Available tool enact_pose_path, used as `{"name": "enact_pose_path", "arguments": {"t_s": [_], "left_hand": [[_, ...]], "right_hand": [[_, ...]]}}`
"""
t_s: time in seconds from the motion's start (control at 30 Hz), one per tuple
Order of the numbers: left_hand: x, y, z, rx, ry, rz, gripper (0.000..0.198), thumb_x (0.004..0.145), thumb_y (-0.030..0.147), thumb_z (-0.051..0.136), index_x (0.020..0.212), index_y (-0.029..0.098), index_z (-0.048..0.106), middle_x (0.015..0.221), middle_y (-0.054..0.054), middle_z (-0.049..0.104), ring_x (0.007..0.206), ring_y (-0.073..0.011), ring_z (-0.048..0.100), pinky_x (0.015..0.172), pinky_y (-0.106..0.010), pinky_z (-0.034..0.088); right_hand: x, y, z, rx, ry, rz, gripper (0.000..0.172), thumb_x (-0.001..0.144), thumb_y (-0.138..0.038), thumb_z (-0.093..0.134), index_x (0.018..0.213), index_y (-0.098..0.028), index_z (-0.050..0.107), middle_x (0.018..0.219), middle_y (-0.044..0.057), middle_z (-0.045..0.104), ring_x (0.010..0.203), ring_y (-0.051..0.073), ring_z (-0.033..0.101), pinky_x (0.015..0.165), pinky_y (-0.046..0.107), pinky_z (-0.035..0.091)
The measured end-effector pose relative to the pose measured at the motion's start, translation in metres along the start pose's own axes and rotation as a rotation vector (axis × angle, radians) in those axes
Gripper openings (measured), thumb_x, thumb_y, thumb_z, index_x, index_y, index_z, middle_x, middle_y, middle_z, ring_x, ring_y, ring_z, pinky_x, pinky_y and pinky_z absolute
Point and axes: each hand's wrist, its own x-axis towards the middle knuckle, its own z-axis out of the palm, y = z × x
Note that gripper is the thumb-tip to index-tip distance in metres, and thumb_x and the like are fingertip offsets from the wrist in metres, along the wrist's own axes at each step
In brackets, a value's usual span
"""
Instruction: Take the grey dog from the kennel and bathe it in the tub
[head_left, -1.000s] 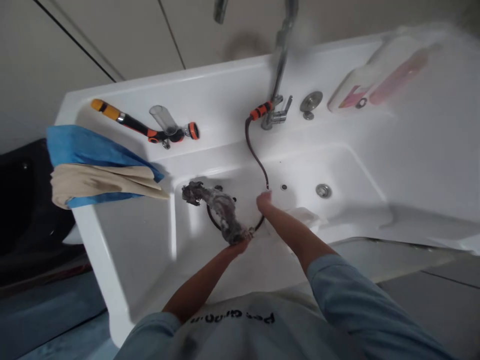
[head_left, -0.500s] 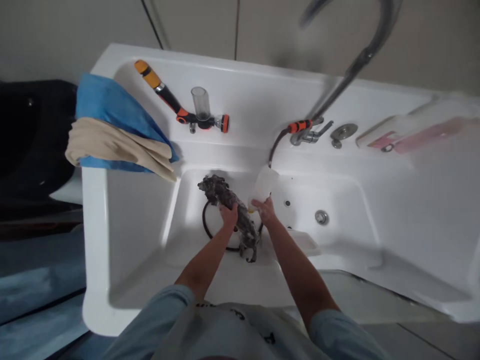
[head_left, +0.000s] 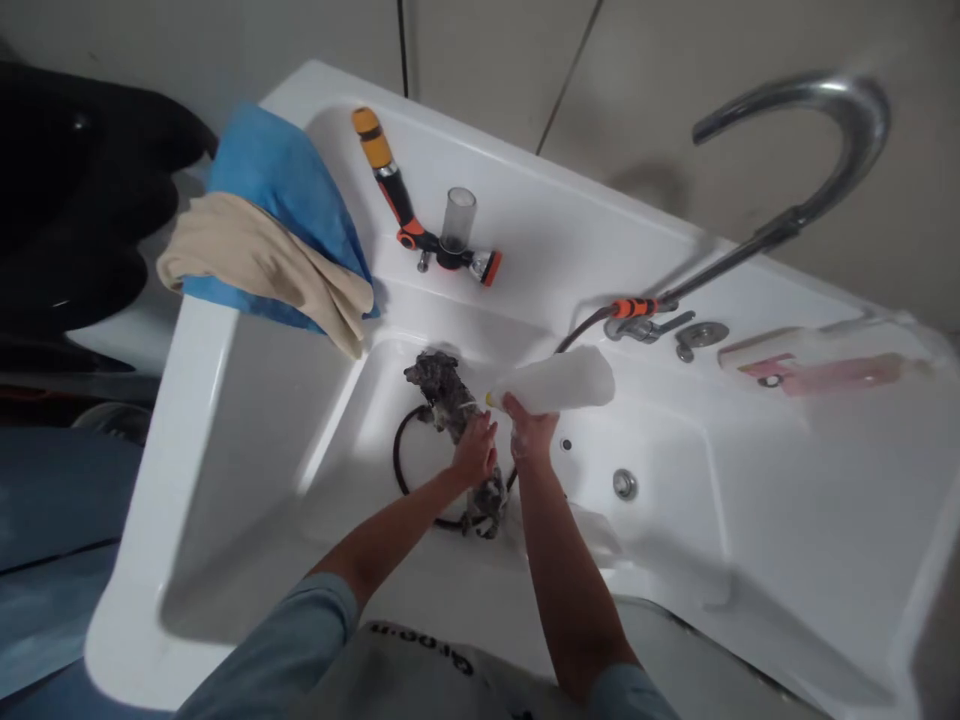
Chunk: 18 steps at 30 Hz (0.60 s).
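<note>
Our right hand (head_left: 534,436) holds a smooth, long bottle (head_left: 574,380); our left hand (head_left: 475,452) touches a shaggy dog (head_left: 451,402), gripping or not we can't tell.

Taking the dog (head_left: 446,398) in the tub (head_left: 135,600) as the dial's centre, the left hand (head_left: 476,452) lies over its back, the hose (head_left: 396,455) curves past from nine o'clock to six, and the right hand (head_left: 532,432) holds a squeeze bottle (head_left: 566,382) toward two. On the back ledge, the sprayer (head_left: 433,244) lies at twelve, the faucet (head_left: 643,328) at two, other bottles (head_left: 840,374) between two and three. Stacked cloths (head_left: 255,245) drape over the rim between ten and eleven; the drain (head_left: 624,485) sits between three and four.
</note>
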Motion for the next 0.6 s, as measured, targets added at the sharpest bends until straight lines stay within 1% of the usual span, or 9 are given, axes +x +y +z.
{"name": "enact_pose_path", "arguments": {"t_s": [0.03,0.1,0.17,0.23,0.3,0.37,0.43,0.53,0.6], "left_hand": [[0.013,0.005,-0.014,0.068,-0.013,0.037,0.046,0.08,0.025,0.083,0.126,0.02,0.08,0.162,-0.021,0.065,0.165,-0.0434,0.046,0.143,-0.059,0.023],[0.055,0.018,-0.055,0.258,0.085,0.07,0.037,0.089,0.023,0.075,0.125,0.016,0.081,0.165,-0.022,0.062,0.168,-0.0405,0.041,0.144,-0.056,0.015],[0.104,0.029,-0.101,0.477,0.116,0.016,0.032,0.098,0.022,0.067,0.122,0.007,0.08,0.162,-0.025,0.063,0.166,-0.0412,0.043,0.142,-0.059,0.015],[0.141,0.033,-0.136,0.606,-0.015,-0.24,0.023,0.097,0.03,0.074,0.098,0.009,0.082,0.136,-0.025,0.078,0.149,-0.0437,0.062,0.133,-0.055,0.037],[0.153,0.028,-0.156,0.605,-0.118,-0.452,0.029,0.091,0.037,0.084,0.073,0.016,0.076,0.107,-0.02,0.083,0.13,-0.0447,0.074,0.118,-0.049,0.052],[0.142,0.015,-0.162,0.5,-0.151,-0.592,0.04,0.086,0.04,0.09,0.059,0.02,0.068,0.081,-0.016,0.079,0.114,-0.0449,0.079,0.104,-0.046,0.059],[0.117,-0.002,-0.16,0.312,-0.152,-0.705,0.041,0.081,0.039,0.095,0.057,0.02,0.068,0.068,-0.013,0.074,0.097,-0.0423,0.081,0.092,-0.045,0.061],[0.073,-0.021,-0.15,-0.035,-0.208,-0.88,0.031,0.079,0.036,0.096,0.066,0.017,0.075,0.07,-0.014,0.077,0.073,-0.0344,0.078,0.079,-0.043,0.062],[0.047,-0.03,-0.141,-0.244,-0.185,-0.903,0.027,0.081,0.037,0.094,0.074,0.015,0.079,0.077,-0.015,0.08,0.067,-0.0299,0.075,0.075,-0.042,0.062]], "right_hand": [[0.004,-0.004,0.006,0.026,-0.003,-0.012,0.06,0.063,-0.045,0.097,0.113,-0.016,0.08,0.097,0.007,0.083,0.094,0.028,0.079,0.096,0.052,0.069],[0.011,-0.011,0.019,0.083,-0.017,-0.03,0.061,0.063,-0.042,0.098,0.114,-0.016,0.08,0.099,0.009,0.083,0.097,0.028,0.079,0.097,0.05,0.07],[0.017,-0.016,0.034,0.131,-0.019,-0.031,0.062,0.062,-0.042,0.098,0.114,-0.015,0.079,0.099,0.009,0.083,0.1,0.028,0.079,0.095,0.049,0.07],[0.021,-0.018,0.047,0.162,-0.024,-0.025,0.065,0.061,-0.043,0.098,0.116,-0.015,0.078,0.1,0.01,0.082,0.103,0.029,0.078,0.093,0.048,0.07],[0.021,-0.017,0.058,0.161,-0.044,-0.02,0.07,0.061,-0.044,0.098,0.12,-0.015,0.077,0.101,0.011,0.082,0.104,0.029,0.077,0.091,0.047,0.07],[0.017,-0.013,0.063,0.137,-0.071,-0.001,0.072,0.061,-0.046,0.098,0.122,-0.015,0.076,0.1,0.011,0.082,0.1,0.029,0.077,0.088,0.047,0.069],[0.007,-0.006,0.062,0.1,-0.092,0.033,0.071,0.06,-0.048,0.098,0.119,-0.015,0.076,0.097,0.01,0.082,0.093,0.028,0.077,0.085,0.046,0.069],[-0.019,0.008,0.055,0.019,-0.126,0.112,0.069,0.058,-0.048,0.097,0.115,-0.016,0.076,0.094,0.009,0.082,0.086,0.027,0.075,0.079,0.043,0.067],[-0.038,0.019,0.047,-0.036,-0.139,0.171,0.068,0.056,-0.047,0.096,0.114,-0.017,0.076,0.093,0.008,0.082,0.084,0.026,0.074,0.076,0.041,0.064]]}}
